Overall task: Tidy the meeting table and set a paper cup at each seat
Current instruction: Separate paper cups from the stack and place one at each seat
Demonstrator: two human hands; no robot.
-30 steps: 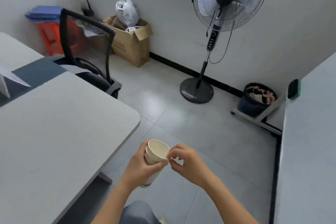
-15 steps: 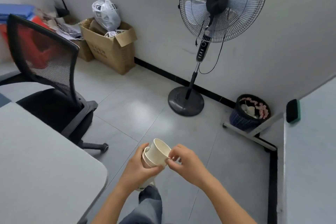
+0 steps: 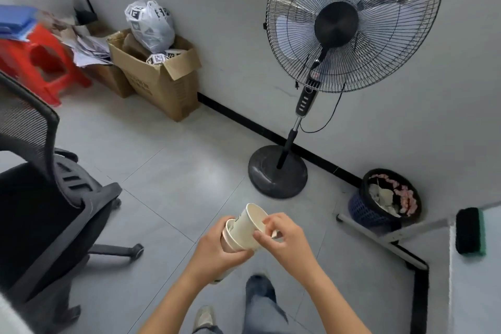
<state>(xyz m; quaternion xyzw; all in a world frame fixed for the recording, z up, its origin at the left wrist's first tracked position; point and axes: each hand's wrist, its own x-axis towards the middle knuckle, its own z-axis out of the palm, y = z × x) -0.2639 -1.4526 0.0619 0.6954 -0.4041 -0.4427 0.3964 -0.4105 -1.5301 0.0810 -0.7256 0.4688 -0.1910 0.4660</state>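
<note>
I see a grey tiled floor [image 3: 176, 171]. A fan base [image 3: 278, 171] stands on it by the wall, with a full bin [image 3: 379, 209] to its right, just beside a metal rail [image 3: 376, 236]. Two boxes [image 3: 162, 87] sit against the wall at the left, a red stool [image 3: 40, 68] beyond them. A chair [image 3: 40, 211] stands on castors at the left, and a shoe [image 3: 204, 317] at the bottom edge.

Counted across the frame are one standing fan [image 3: 352, 24], one office chair [image 3: 40, 198], one red stool [image 3: 46, 65], one plastic bag [image 3: 149, 24], one waste basket [image 3: 379, 211] and two cardboard boxes [image 3: 162, 87] [image 3: 112, 81] (both at upper left). At lower centre, at least two nested paper cups [image 3: 244, 228] are seen.
</note>
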